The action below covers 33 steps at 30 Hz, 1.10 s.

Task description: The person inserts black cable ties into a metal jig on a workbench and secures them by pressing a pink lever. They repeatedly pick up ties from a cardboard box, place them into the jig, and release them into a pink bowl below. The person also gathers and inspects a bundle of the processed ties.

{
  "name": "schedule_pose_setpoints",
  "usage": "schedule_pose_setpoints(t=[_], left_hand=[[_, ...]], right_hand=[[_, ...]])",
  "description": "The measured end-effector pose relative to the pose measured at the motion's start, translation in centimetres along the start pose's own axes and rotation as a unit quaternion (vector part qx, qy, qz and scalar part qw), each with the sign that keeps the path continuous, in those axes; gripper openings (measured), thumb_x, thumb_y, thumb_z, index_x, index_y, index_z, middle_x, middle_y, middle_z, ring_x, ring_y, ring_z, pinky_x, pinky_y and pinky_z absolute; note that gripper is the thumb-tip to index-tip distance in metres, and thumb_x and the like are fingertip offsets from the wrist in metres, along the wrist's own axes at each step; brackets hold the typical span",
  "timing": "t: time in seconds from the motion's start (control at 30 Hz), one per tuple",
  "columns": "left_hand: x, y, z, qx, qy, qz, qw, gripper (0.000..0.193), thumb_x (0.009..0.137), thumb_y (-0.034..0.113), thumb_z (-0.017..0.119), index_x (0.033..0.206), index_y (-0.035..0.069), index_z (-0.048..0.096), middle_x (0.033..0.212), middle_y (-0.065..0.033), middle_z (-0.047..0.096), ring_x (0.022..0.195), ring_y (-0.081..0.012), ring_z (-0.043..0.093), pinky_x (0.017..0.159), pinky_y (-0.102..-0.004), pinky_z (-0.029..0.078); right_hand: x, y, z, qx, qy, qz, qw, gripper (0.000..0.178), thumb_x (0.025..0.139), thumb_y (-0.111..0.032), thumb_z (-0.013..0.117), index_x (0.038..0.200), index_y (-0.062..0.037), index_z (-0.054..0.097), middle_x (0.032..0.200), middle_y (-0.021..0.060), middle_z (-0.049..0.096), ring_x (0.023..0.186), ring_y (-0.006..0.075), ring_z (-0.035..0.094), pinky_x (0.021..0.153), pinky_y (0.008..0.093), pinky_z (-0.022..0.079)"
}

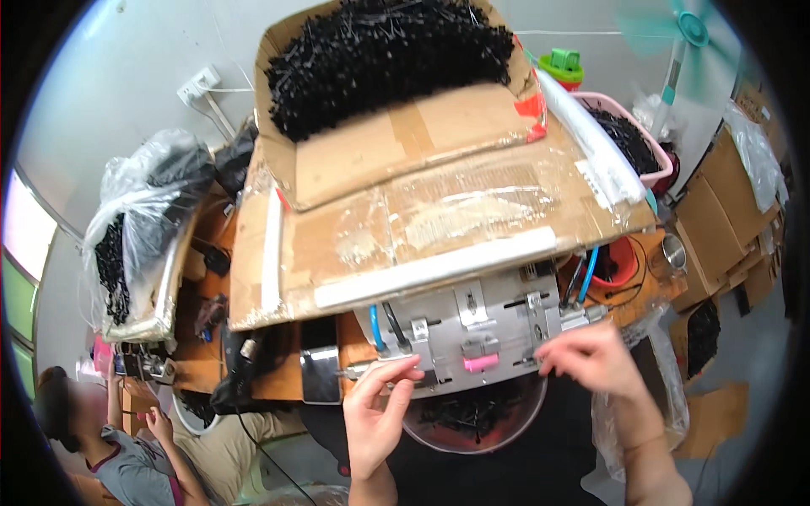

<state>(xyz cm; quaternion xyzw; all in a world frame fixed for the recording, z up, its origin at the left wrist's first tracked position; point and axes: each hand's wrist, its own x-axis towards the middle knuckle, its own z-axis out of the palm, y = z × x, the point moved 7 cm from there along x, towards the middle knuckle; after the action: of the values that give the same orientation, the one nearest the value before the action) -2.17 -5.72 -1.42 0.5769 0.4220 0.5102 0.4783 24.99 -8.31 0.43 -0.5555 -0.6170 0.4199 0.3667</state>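
A grey metal fixture plate [456,337] is in front of me, with clamps, blue and black air tubes, and a pink block [481,363] near its front middle. My left hand [377,417] is at the plate's left front corner, thumb apart from the fingers, with nothing visible in it. Over the right end of the plate, my right hand [591,358] has its fingers bent together in a pinch; anything between the fingertips is too small to make out. Below the plate, a round tub [533,413] holds many small black parts [472,413].
Above the plate leans a large cardboard box [363,173] heaped with thin black parts [388,63]. A dark phone-like slab [321,363] lies left on the wooden table. Another person [135,455] works at the far left. At right are a red bowl [620,261] and a metal cup [672,251].
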Motion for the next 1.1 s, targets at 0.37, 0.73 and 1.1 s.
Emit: schedule_pose_setpoints(t=[0.37,0.73,1.1], left_hand=[[17.5,4.4,-3.3,0.2,-0.067,0.126,0.969,0.021,0.094,0.003,0.056,0.112,-0.001,0.066,0.097,-0.0049,0.066,0.092,-0.0102,0.061,0.08,-0.024,0.048],[47.4,11.2,-12.5,0.585,0.116,0.081,0.799,0.052,0.1,0.039,0.04,0.11,-0.006,0.065,0.113,-0.0264,0.064,0.092,-0.0415,0.065,0.082,-0.0459,0.05],[48.6,6.6,-10.4,0.412,-0.017,-0.261,0.873,0.086,0.092,0.072,0.025,0.151,0.01,0.026,0.15,-0.0248,0.031,0.127,-0.0453,0.043,0.093,-0.0643,0.043]], right_hand=[[26.0,-12.1,-8.6,-0.262,0.184,-0.404,0.857,0.025,0.08,-0.011,0.074,0.1,-0.002,0.063,0.089,0.0117,0.062,0.082,0.0254,0.061,0.073,0.0348,0.049],[43.4,-23.4,-2.0,-0.335,0.214,-0.301,0.867,0.044,0.089,-0.037,0.064,0.118,-0.0041,0.059,0.103,0.0151,0.062,0.098,0.0282,0.061,0.083,0.04,0.05],[49.4,-22.7,4.0,-0.395,0.112,-0.172,0.895,0.056,0.095,-0.052,0.05,0.128,-0.0072,0.056,0.134,0.0245,0.042,0.129,0.0424,0.036,0.095,0.0623,0.042]])
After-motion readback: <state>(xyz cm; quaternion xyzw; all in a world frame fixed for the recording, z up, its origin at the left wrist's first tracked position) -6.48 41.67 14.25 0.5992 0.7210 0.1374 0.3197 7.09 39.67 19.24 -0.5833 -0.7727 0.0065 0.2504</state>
